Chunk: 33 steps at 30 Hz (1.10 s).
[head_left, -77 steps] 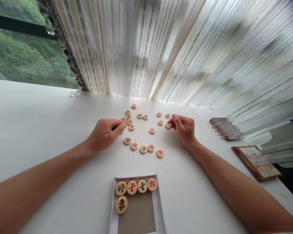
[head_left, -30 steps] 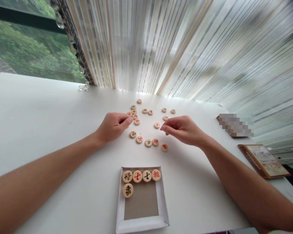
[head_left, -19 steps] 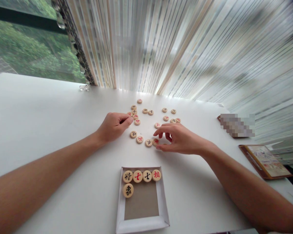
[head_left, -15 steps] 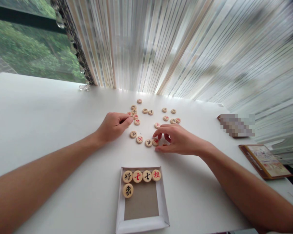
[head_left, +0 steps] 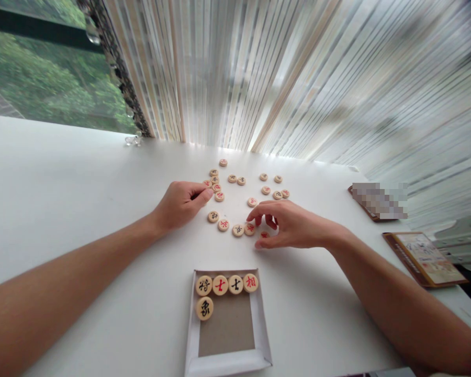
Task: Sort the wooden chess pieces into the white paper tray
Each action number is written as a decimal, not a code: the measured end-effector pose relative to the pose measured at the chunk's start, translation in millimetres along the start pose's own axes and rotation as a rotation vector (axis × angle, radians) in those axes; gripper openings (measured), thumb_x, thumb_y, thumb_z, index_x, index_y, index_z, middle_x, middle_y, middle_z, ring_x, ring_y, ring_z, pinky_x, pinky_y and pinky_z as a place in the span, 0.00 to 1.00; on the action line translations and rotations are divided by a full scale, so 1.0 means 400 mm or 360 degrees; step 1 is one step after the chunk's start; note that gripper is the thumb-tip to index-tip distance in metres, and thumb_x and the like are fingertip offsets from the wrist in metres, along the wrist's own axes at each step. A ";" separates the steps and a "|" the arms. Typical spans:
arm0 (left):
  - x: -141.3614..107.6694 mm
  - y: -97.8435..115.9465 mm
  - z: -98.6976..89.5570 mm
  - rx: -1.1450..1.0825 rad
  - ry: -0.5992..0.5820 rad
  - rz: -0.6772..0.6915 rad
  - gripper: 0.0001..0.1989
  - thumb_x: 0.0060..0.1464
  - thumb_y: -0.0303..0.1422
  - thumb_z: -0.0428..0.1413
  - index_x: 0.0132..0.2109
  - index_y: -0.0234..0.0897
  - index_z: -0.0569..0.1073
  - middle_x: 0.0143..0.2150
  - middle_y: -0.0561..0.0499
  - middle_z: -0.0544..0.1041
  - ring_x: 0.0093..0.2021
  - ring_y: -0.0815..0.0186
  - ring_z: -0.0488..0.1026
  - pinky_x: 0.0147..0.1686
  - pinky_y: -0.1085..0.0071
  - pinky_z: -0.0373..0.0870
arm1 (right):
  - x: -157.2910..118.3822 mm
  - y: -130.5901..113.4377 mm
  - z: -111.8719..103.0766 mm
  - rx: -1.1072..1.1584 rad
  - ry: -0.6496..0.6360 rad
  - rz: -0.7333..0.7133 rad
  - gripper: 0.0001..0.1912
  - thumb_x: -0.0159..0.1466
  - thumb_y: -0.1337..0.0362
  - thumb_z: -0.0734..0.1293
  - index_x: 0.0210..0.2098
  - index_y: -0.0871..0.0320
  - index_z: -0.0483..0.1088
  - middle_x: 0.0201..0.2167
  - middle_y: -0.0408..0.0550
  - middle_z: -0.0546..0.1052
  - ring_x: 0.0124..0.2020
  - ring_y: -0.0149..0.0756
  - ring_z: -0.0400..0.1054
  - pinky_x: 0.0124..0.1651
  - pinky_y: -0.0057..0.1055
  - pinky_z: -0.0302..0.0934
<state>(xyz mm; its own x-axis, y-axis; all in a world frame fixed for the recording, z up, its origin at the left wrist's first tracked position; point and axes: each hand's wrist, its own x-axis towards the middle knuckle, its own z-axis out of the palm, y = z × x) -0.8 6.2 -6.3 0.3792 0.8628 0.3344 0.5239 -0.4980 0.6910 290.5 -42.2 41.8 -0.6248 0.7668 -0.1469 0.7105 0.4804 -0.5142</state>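
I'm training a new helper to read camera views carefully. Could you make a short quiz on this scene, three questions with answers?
1. Count: how many discs lie in the white box?

2. True or false: the thumb and forefinger of the right hand are apart.

3. Choose: the lone disc nearer the wearer than the row of four in the box bears a character in which colour?
A) red
B) black
C) green

Key: 1. Five. 2. True. 3. B.
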 end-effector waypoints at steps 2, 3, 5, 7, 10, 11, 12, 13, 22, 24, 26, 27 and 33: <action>0.000 0.001 0.000 -0.0002 -0.0003 0.0001 0.23 0.64 0.42 0.51 0.22 0.38 0.61 0.20 0.56 0.58 0.23 0.70 0.56 0.27 0.70 0.51 | -0.007 0.008 -0.011 -0.0006 -0.0037 0.0056 0.22 0.59 0.56 0.80 0.50 0.55 0.79 0.39 0.46 0.81 0.35 0.37 0.72 0.38 0.31 0.65; 0.000 0.001 0.000 0.0000 -0.0003 0.0001 0.23 0.63 0.42 0.51 0.22 0.38 0.61 0.20 0.56 0.58 0.23 0.70 0.56 0.27 0.70 0.51 | -0.010 0.012 -0.015 -0.0015 -0.0057 0.0085 0.22 0.58 0.55 0.80 0.49 0.55 0.78 0.37 0.46 0.80 0.35 0.37 0.72 0.37 0.31 0.65; 0.000 0.001 0.000 0.0007 -0.0004 -0.0001 0.23 0.63 0.42 0.51 0.22 0.38 0.61 0.20 0.56 0.58 0.23 0.70 0.56 0.27 0.70 0.51 | -0.015 0.017 -0.020 -0.0038 -0.0101 0.0121 0.20 0.57 0.57 0.80 0.46 0.56 0.78 0.35 0.45 0.79 0.34 0.37 0.71 0.37 0.31 0.64; 0.001 0.001 0.000 0.0011 -0.0004 -0.0006 0.23 0.63 0.43 0.51 0.22 0.38 0.61 0.20 0.56 0.58 0.23 0.70 0.56 0.27 0.70 0.51 | -0.016 0.016 -0.022 -0.0064 -0.0133 0.0121 0.17 0.56 0.59 0.80 0.43 0.56 0.78 0.34 0.45 0.78 0.34 0.37 0.70 0.36 0.31 0.62; 0.002 0.001 0.000 0.0018 -0.0008 -0.0011 0.23 0.63 0.43 0.51 0.22 0.38 0.60 0.20 0.56 0.57 0.23 0.70 0.55 0.27 0.70 0.51 | -0.013 0.009 -0.024 -0.0086 -0.0199 0.0129 0.16 0.56 0.60 0.79 0.42 0.56 0.77 0.35 0.45 0.78 0.34 0.37 0.69 0.36 0.31 0.60; 0.002 0.001 0.000 0.0020 -0.0010 -0.0012 0.23 0.63 0.43 0.51 0.22 0.38 0.60 0.20 0.56 0.57 0.24 0.70 0.55 0.27 0.70 0.51 | -0.012 0.007 -0.025 -0.0086 -0.0231 0.0140 0.15 0.57 0.60 0.78 0.42 0.57 0.77 0.35 0.46 0.78 0.34 0.37 0.69 0.36 0.32 0.60; 0.002 0.002 0.000 0.0021 -0.0011 -0.0015 0.23 0.63 0.43 0.50 0.22 0.38 0.60 0.20 0.56 0.57 0.24 0.70 0.55 0.27 0.70 0.51 | -0.011 0.004 -0.026 -0.0081 -0.0265 0.0146 0.15 0.57 0.59 0.77 0.42 0.57 0.77 0.35 0.46 0.78 0.34 0.37 0.69 0.36 0.32 0.60; 0.002 0.002 0.000 0.0021 -0.0012 -0.0018 0.23 0.62 0.43 0.50 0.22 0.38 0.60 0.20 0.56 0.57 0.24 0.70 0.56 0.27 0.70 0.51 | -0.010 0.003 -0.028 -0.0069 -0.0293 0.0148 0.14 0.58 0.59 0.77 0.42 0.57 0.77 0.35 0.45 0.78 0.34 0.37 0.69 0.36 0.32 0.60; -0.001 0.000 0.000 0.0035 -0.0013 -0.0021 0.23 0.63 0.43 0.50 0.22 0.37 0.62 0.20 0.55 0.59 0.24 0.70 0.57 0.27 0.70 0.51 | -0.010 -0.001 -0.026 -0.0011 -0.0295 0.0145 0.08 0.59 0.62 0.74 0.38 0.57 0.78 0.33 0.44 0.78 0.33 0.35 0.69 0.36 0.32 0.60; 0.000 0.000 0.000 0.0035 -0.0016 -0.0029 0.23 0.63 0.43 0.50 0.22 0.37 0.62 0.20 0.55 0.59 0.24 0.70 0.57 0.27 0.70 0.51 | -0.009 -0.001 -0.025 -0.0013 -0.0292 0.0154 0.08 0.59 0.62 0.74 0.38 0.57 0.78 0.32 0.43 0.77 0.33 0.35 0.69 0.36 0.32 0.60; 0.001 0.000 0.000 0.0032 -0.0018 -0.0029 0.23 0.63 0.43 0.50 0.22 0.37 0.62 0.20 0.55 0.58 0.24 0.70 0.57 0.27 0.70 0.51 | -0.009 -0.002 -0.025 -0.0014 -0.0289 0.0155 0.08 0.59 0.62 0.74 0.37 0.57 0.77 0.32 0.43 0.77 0.32 0.35 0.69 0.35 0.32 0.60; 0.001 0.000 -0.001 0.0031 -0.0018 -0.0026 0.23 0.63 0.43 0.50 0.22 0.38 0.61 0.20 0.55 0.58 0.24 0.70 0.56 0.27 0.70 0.51 | -0.009 -0.002 -0.025 -0.0013 -0.0285 0.0155 0.08 0.59 0.61 0.74 0.37 0.57 0.77 0.32 0.43 0.77 0.32 0.35 0.68 0.35 0.32 0.59; 0.000 0.002 0.000 0.0034 -0.0008 -0.0011 0.23 0.63 0.43 0.51 0.22 0.38 0.61 0.20 0.56 0.57 0.24 0.70 0.56 0.27 0.70 0.51 | -0.009 -0.004 -0.024 0.0009 -0.0202 0.0147 0.07 0.59 0.61 0.74 0.35 0.57 0.76 0.30 0.42 0.76 0.31 0.33 0.68 0.33 0.31 0.59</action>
<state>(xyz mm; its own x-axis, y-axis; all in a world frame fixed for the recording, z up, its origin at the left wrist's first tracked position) -0.3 5.7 -5.8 0.3793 0.8657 0.3266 0.5425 -0.4940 0.6795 294.5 -41.6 51.2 -0.5932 0.7475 -0.2990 0.7651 0.4079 -0.4981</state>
